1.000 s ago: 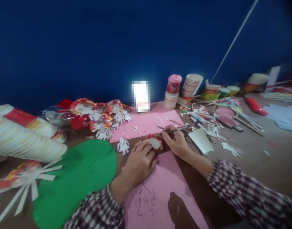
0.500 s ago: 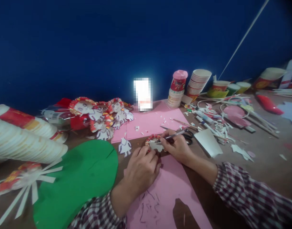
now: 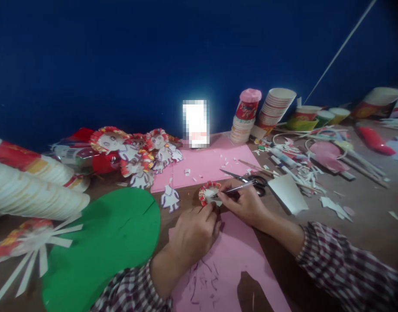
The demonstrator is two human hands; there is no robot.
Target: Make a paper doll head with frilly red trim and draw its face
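A pen (image 3: pixel 239 187) is pinched in my right hand (image 3: pixel 247 203), its tip over the pale middle of a round paper piece (image 3: pixel 203 198) with a curled red, yellow and white rim. My left hand (image 3: pixel 195 234) is closed, curled fingers gripping the lower edge of that piece and partly hiding it. Both hands work at the top of a pink sheet (image 3: pixel 231 255) bearing dark pen marks. Left of the round piece lies a white paper doll body (image 3: pixel 170 198) outlined in purple. Black-handled scissors (image 3: pixel 259 184) rest just beyond my right hand.
Finished-looking paper dolls (image 3: pixel 134 154) are piled at the back left. A green foam sheet (image 3: pixel 108 242) and stacked paper cups (image 3: pixel 33 186) lie left. More cup stacks (image 3: pixel 276 110) stand behind. Paper scraps (image 3: pixel 305 177), markers and sticks litter the right. A bright pixelated patch covers the back middle.
My right hand and the pen have shifted slightly down and right, uncovering more of the round piece's rim and the scissors. The left hand stays nearly in place; the view has moved slightly.
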